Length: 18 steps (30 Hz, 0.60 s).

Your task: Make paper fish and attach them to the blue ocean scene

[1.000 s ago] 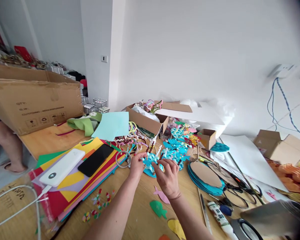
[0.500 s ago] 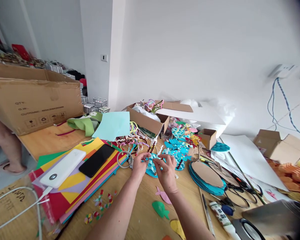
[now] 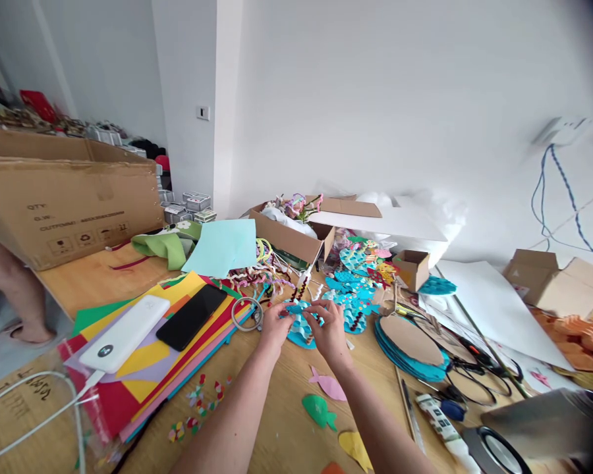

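Observation:
My left hand and my right hand are close together at the middle of the table, each with fingers pinched. A small blue piece, perhaps a paper cutout, shows between the fingertips, held by the left hand. The right fingertips meet at its right edge; whether they grip it is hard to see. Just below lies a round blue disc with wavy light-blue paper strips, partly covered by the hands. Dark brown twisted stems stand behind it. Pink, green and yellow fish cutouts lie nearer me.
At left are coloured sheets with a white power bank and a black phone. A roll of tape lies beside my left hand. Stacked blue discs, a glue bottle and cables are at right. Another person's leg shows far left.
The small blue piece now shows more plainly between my fingertips. My right hand has shifted slightly, and the view has moved a little.

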Motion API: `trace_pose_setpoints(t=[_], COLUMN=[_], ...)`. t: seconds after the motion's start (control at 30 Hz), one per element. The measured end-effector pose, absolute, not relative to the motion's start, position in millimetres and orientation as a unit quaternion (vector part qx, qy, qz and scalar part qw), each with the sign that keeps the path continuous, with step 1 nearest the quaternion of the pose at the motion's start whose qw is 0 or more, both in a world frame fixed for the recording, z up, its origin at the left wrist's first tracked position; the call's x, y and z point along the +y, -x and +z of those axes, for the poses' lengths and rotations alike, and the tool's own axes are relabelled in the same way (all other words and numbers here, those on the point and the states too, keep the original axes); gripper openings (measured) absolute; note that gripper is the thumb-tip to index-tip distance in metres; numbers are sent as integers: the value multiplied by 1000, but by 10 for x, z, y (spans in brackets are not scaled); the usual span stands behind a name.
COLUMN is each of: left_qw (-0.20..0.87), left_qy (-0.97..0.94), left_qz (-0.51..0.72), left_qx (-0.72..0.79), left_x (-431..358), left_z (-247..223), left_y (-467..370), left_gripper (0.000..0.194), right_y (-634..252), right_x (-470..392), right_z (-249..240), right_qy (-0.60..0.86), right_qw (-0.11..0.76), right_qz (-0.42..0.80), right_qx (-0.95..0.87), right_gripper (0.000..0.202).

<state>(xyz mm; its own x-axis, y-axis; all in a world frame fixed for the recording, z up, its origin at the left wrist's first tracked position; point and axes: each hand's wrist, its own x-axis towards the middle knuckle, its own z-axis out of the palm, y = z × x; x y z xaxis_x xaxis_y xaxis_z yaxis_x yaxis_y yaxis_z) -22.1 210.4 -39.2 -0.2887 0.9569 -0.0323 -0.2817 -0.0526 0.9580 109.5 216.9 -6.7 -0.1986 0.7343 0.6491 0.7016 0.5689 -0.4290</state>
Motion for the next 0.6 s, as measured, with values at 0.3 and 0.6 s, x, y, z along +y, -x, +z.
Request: trace_pose_setpoints(t=[0.3,0.6], left_qw=[491,494], left_qy=[-326,-308], left_qz=[650,660], left_qx=[479,475], left_x=[2073,2055], left_z=[-370,-319], left_y=[216,177], left_gripper=[33,34], right_y=[-1107,-1188], right_x=[2182,1888], right_z=[-61,-29], right_qy=[452,335], right_qw=[436,379], right_qz=[5,-165], right_qx=[-778,-847], right_gripper=[20,30])
